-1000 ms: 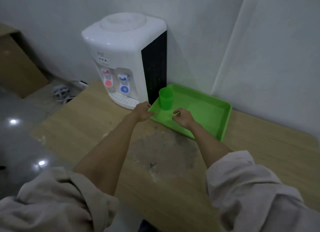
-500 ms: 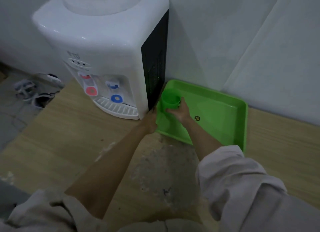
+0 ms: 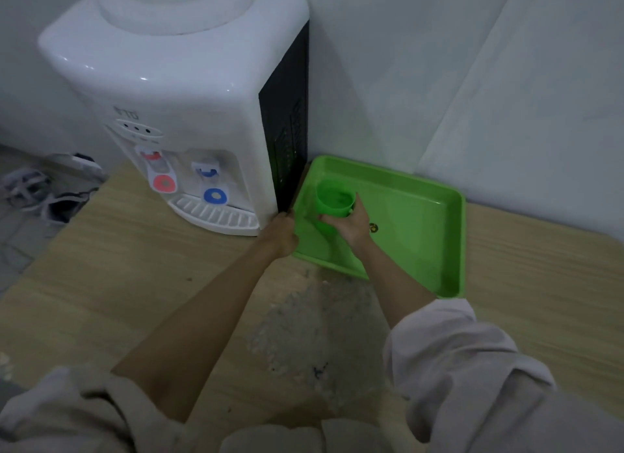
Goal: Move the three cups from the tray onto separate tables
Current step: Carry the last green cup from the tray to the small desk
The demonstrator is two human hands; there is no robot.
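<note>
Your right hand (image 3: pixel 351 224) closes around the green cup (image 3: pixel 334 205) at the left end of the green tray (image 3: pixel 452 250), centre right of the frame, fingers wrapped about the cup's lower wall with the open mouth up. Your left hand (image 3: pixel 282 233) clamps the tray's near left rim, just beside the black flank of the white dispenser (image 3: pixel 189 108) that fills the upper left.

The cup looks like plain, thin, one-colour plastic, round and slightly tapered, the same green as the tray; whether it holds any liquid cannot be told from here. It appears to be the only cup left in the tray, so the job is probably near its end. A small dark spot (image 3: pixel 372 228) sits on the tray floor just right of your hand; what it is cannot be made out.

To do this step well, keep the left hand's hold pinning the tray to the desk (image 3: pixel 118 266) while you lift the cup straight up until it clears the raised rim. Hold firmly but do not squeeze; a light cup of this kind would likely flex or slip. Keep it level in case it is filled, and steer clear of the dispenser beside it.
</note>
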